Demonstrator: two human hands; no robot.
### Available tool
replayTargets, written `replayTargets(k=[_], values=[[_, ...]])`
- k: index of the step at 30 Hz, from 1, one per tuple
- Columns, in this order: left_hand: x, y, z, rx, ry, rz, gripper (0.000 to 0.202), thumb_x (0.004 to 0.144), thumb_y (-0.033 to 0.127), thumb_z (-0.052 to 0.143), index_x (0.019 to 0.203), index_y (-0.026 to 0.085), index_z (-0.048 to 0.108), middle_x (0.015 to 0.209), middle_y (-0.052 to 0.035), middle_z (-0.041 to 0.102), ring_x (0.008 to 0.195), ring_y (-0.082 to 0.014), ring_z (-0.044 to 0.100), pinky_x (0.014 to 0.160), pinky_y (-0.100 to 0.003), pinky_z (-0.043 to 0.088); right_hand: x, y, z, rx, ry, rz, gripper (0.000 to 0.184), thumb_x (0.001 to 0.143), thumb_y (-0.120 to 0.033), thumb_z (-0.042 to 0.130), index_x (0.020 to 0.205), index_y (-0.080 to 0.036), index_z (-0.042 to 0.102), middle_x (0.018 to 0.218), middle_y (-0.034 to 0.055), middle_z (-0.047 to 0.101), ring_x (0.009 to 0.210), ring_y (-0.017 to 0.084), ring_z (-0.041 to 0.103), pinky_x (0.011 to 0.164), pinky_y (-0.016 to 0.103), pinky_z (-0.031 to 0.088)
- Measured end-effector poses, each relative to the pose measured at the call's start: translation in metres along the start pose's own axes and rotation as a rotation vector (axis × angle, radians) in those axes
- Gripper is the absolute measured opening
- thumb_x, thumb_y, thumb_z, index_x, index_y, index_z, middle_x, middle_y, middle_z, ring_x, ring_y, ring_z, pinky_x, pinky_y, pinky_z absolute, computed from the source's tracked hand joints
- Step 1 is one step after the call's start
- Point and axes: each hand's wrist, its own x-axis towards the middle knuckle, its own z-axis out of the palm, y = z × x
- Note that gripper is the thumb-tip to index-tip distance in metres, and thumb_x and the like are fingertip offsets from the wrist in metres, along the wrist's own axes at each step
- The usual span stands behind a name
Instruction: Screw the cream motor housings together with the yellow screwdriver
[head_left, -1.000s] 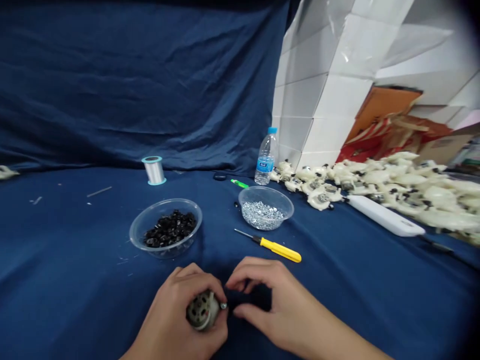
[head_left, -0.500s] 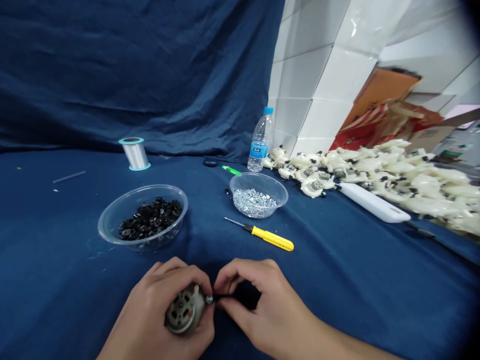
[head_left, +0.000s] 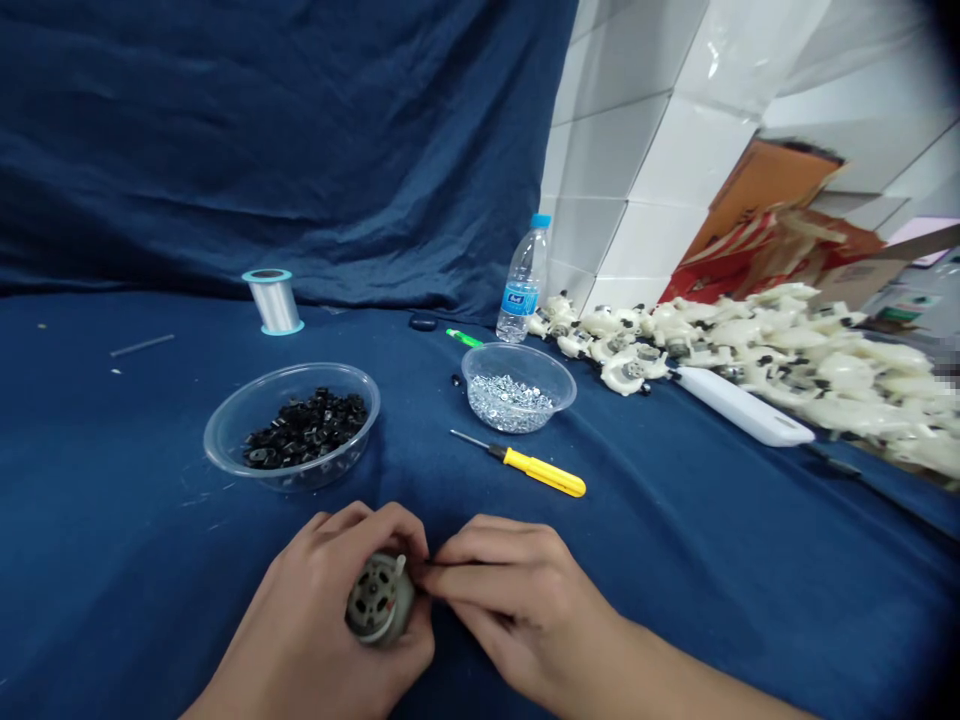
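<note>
Blue-covered worktop [head_left: 675, 560], seen from my end.
On it I see a spool [head_left: 274, 304], large bowl [head_left: 223, 428], small bowl [head_left: 517, 357], bottle [head_left: 521, 298], screwdriver [head_left: 544, 473], green tool [head_left: 463, 338], white object [head_left: 739, 405] and, at right, a heap of cream parts [head_left: 817, 360].

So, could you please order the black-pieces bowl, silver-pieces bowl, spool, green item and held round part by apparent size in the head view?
Black-pieces bowl
Silver-pieces bowl
Spool and held round part: unsure, latter partly hidden, nearer
Green item

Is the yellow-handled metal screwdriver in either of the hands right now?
No, the screwdriver lies on the dark blue cloth, apart from the left hand and right hand.
</note>
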Motion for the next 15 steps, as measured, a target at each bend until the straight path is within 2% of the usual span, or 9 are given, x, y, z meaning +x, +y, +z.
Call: replayTargets(k=[7,12,15], values=[[0.000,-0.001,0.001,-0.015,0.026,0.066,0.018,0.075,0.019,0.054,0.090,0.028,0.058,0.085,0.0082,0.067,0.080,-0.0182,0.064,0.076,-0.037,0.046,0.003,0.004,0.002,0.048,0.048,0.003,0.022,0.093,-0.001,0.059,0.091,-0.010,0.079,0.090,0.0081,0.075,0.077,0.014,0.065,0.070,0.026,0.053],[0.000,-0.001,0.001,-0.032,0.043,0.090,0.020,0.073,0.018,0.054,0.089,0.029,0.058,0.083,0.0084,0.067,0.079,-0.0178,0.064,0.075,-0.036,0.047,0.003,0.009,0.003,0.039,0.061,-0.052,0.024,0.090,0.002,0.058,0.092,-0.011,0.078,0.092,0.0077,0.075,0.076,0.014,0.063,0.069,0.027,0.053],[0.001,0.000,-0.001,-0.032,0.038,0.081,0.020,0.072,0.017,0.054,0.088,0.029,0.058,0.083,0.0085,0.067,0.079,-0.0176,0.064,0.076,-0.036,0.047,0.003,0.012,0.001,0.027,0.013,-0.118,0.025,0.089,0.004,0.057,0.099,-0.008,0.077,0.096,0.0104,0.074,0.082,0.016,0.064,0.073,0.030,0.054]])
